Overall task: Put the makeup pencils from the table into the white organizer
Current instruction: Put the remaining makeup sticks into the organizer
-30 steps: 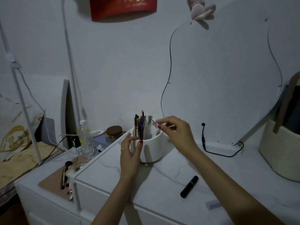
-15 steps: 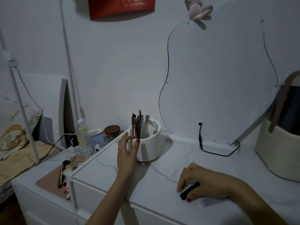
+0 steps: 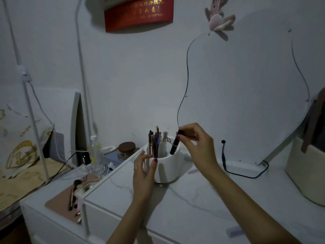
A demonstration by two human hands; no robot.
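Fingers [image 3: 189, 136] of the right hand [image 3: 198, 147] pinch the top of a black tube [image 3: 175, 144], which hangs tilted with its lower end dipping into the right compartment of the white organizer [image 3: 167, 168]. Half a second ago that hand lay low on the desk [image 3: 184, 208], closing round the same tube near the front edge; now it has risen to the organizer's rim, and the spot where the tube lay is bare marble. A second ago the same hand stood over the organizer with a different, thinner item.

Left hand [image 3: 143, 175] has not moved: its fingers stay spread and lightly curved against the organizer's left side, thumb up near the rim, steadying it. Pencils [image 3: 155, 143] stand upright in the left compartment, as before, with a white tube beside them.

A pale, flat item [image 3: 234, 231] lies on the desk near the front edge, under the right forearm; what it is I cannot tell. Behind the organizer leans a wavy mirror [image 3: 246, 94], with a black cable [image 3: 244, 173] running along its foot. A basket [image 3: 307, 171] stands at the right. On the lower surface to the left lie brushes on a brown mat [image 3: 59, 206], with a jar [image 3: 126, 152] and a bottle [image 3: 94, 148] behind.
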